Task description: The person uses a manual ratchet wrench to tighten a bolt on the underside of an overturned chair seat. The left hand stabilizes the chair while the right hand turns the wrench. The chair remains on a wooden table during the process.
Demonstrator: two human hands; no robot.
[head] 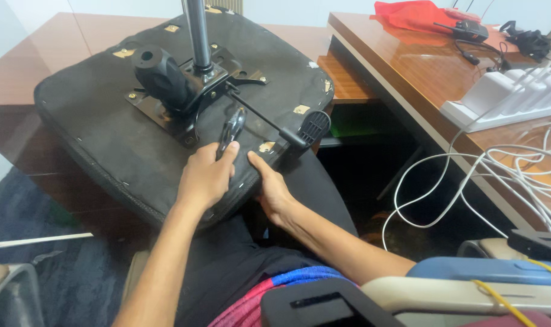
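Note:
An upturned office chair seat [106, 127], black with a worn fabric underside, lies across my lap and the desk. Its metal mechanism plate [184, 91] carries a black knob [160, 72], a chrome post [196, 30] and a lever with a black paddle handle [314, 125]. My left hand [206, 175] is closed around a dark metal tool with plier-like handles [230, 130], its tip pointing toward the plate. At the seat's near edge my right hand [274, 191] grips the rim, thumb lying on the fabric.
A brown wooden desk [420, 79] stands to the right, bearing a white charging block [499, 97], white cables [517, 169], a handheld radio [466, 28] and a red cloth [414, 13]. Dark carpet lies at lower left. Padded objects in blue and beige [469, 284] sit at bottom right.

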